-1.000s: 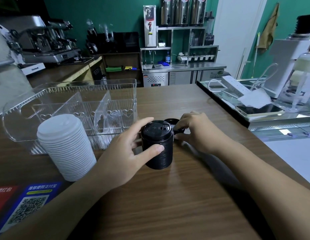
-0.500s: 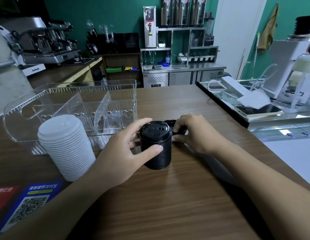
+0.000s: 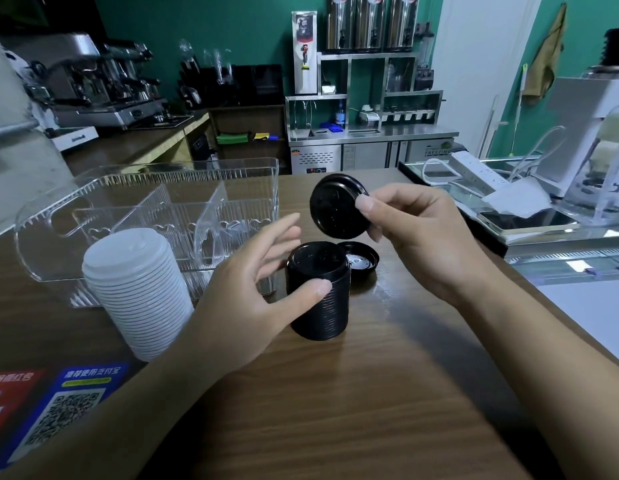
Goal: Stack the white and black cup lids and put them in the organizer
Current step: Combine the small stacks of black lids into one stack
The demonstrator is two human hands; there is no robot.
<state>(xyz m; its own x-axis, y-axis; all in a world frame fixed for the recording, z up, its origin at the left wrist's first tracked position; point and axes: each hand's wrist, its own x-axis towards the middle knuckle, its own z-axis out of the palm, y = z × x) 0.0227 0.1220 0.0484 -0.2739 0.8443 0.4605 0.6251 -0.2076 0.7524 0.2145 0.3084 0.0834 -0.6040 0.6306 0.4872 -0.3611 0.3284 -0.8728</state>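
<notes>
Counter front: we see blue and red printed QR-code stickers (image 3: 58,407) on the brown wooden counter (image 3: 335,410).
Left hand (image 3: 252,296): thumb rests on the side of the ribbed stack of black plastic cup lids (image 3: 318,292), fingers spread loosely beside it (not wrapped round).
White lids: a tall stack of white plastic cup lids (image 3: 138,292) stands left of the black stack, just before the organizer.
Right hand (image 3: 418,244): we see it pinch a single round black lid (image 3: 337,206), tilted, raised above the stack.
Loose lid: another black lid lying upturned (image 3: 360,259) behind the stack.
Organizer: the clear plastic divided organizer (image 3: 155,209) sits farthest.
</notes>
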